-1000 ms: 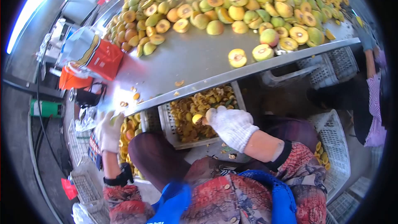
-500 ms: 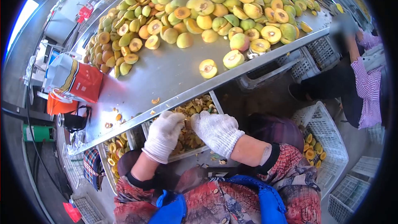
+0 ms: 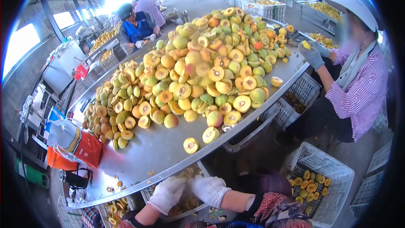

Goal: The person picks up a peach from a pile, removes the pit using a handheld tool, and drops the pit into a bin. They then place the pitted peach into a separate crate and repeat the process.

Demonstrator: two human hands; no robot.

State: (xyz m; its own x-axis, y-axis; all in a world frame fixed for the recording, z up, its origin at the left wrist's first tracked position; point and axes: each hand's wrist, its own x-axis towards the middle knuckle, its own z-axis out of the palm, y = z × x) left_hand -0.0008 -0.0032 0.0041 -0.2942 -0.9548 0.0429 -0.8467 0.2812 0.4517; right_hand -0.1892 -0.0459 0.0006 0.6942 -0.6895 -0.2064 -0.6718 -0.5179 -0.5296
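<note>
My left hand (image 3: 168,195), in a white knit glove, has its fingers curled in at the table's front edge. Close beside it, my right hand (image 3: 209,191), gloved the same way, is closed with its fingertips turned toward the left. Whatever lies between the fingers is hidden and blurred. Below both hands is a crate of fruit scraps (image 3: 192,204), partly covered by them. Beyond the hands, two peach halves (image 3: 191,145) lie cut side up near the edge of the metal table (image 3: 143,156). A large heap of halved peaches (image 3: 181,90) covers its far part.
On the right, a co-worker in a striped shirt (image 3: 358,97) holds a fruit piece (image 3: 306,45) in gloved hands. A white crate (image 3: 337,173) holds pitted halves. At left stand a red bag (image 3: 88,150) and a black flask (image 3: 76,178). Another person (image 3: 137,27) works across the table.
My view has tilted up, so the hands sit lower in the picture and the hall behind shows. Both hands stay close together over the scrap crate.
</note>
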